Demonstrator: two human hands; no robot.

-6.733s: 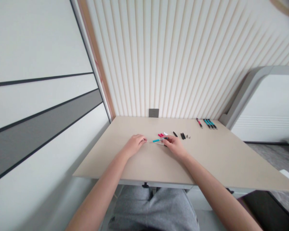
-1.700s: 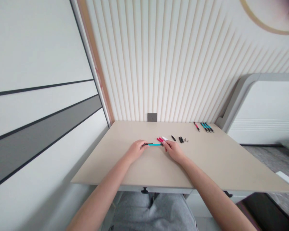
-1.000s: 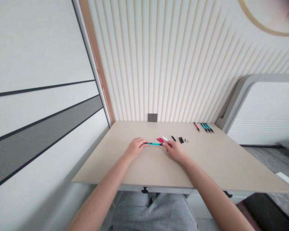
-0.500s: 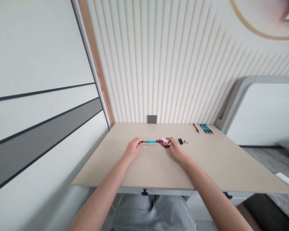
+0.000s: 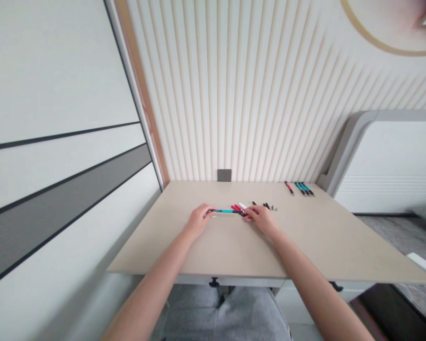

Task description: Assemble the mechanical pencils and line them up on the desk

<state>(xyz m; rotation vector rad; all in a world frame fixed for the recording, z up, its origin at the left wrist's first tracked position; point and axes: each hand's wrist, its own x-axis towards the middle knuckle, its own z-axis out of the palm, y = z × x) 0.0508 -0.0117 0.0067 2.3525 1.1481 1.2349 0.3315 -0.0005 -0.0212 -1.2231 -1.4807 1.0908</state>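
Teal pen held level between my two hands, above the beige table (image 5: 305,246).

Left to right: my left hand (image 5: 199,221) pinches the black tip of the teal pen (image 5: 225,211), its fingers almost closed. Red pens (image 5: 237,207) and a white cap (image 5: 243,205) lie just behind the pen's far end. My right hand (image 5: 261,220) has slid in to that end, its fingertips (image 5: 246,213) touching the pen, though I cannot tell how firmly. Black pen parts (image 5: 266,205) and tiny screws (image 5: 274,208) sit beyond. A lone red pen (image 5: 289,188) and teal pens (image 5: 304,189) lie by the slatted wall (image 5: 234,94), which carries a grey socket (image 5: 224,175).
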